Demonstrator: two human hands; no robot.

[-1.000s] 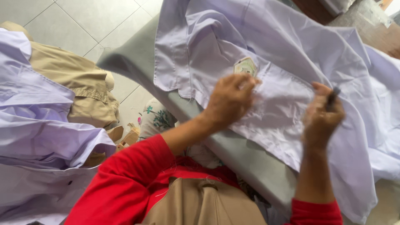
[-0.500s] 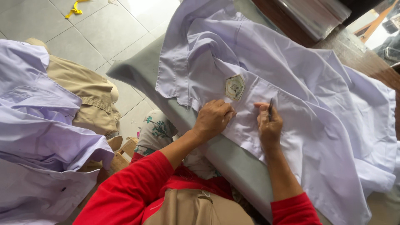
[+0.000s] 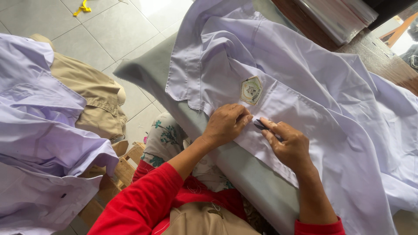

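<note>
— What lies at the far left?

— A heap of pale lilac shirts over a khaki garment, on a wooden crate.

— And the hands?

— The left hand is curled, fingertips pressing flat on the white shirt just below its badge. Just right of it, nearly touching, the right hand pinches a small dark tool (its kind is too small to tell) against the cloth.

— Where does the shirt lie?

— Spread over a grey padded board, under both hands and reaching far right.

— Anything else?

— Tiled floor with a yellow scrap far left; a wooden table far right.
</note>
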